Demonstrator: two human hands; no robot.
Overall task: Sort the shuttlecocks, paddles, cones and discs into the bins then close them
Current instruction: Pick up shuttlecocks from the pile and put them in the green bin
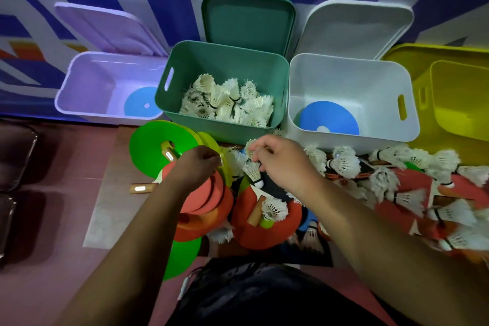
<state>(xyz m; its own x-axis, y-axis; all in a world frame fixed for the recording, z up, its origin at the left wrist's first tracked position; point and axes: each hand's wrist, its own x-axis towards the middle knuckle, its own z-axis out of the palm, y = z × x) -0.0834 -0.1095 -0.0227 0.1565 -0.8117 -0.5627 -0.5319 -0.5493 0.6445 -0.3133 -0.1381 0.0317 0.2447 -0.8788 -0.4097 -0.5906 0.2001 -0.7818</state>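
White-feathered shuttlecock (pixel 254 173): pinched in the fingers of your right hand (pixel 277 160), just in front of the green bin (pixel 225 128), cork end hanging down. A second one seems bunched against the same fingers.

Left hand (pixel 197 165): fingers curled, beside the right hand and in front of the green bin's left corner, at the rim of a lime disc (pixel 225 167). Whether it grips that rim or feathers I cannot tell.

Step in hand, as I judge it: gathering shuttlecocks for the green bin. Lift straight up so the feathers do not snag on their neighbours. Carry over the front rim, which is close. Let go low over the heap rather than tossing. Hold by the cork or the skirt base, not the feather tips.

Containers:
- Green bin: a heap of shuttlecocks (pixel 227 103); its lid (pixel 247 21) stands behind it.
- Lilac bin (pixel 87 82), left of the green bin: one blue disc (pixel 140 102); lid (pixel 105 29) propped behind.
- White bin (pixel 344 77), right of the green bin: one blue disc (pixel 330 116); lid (pixel 354 26) propped behind.
- Yellow bin (pixel 455 103), furthest right of the green bin: nothing visible inside, partly out of view.

Unsorted, on the floor in front of the green bin: loose shuttlecocks (pixel 344 161), a red paddle (pixel 264 230), green discs (pixel 156 145).
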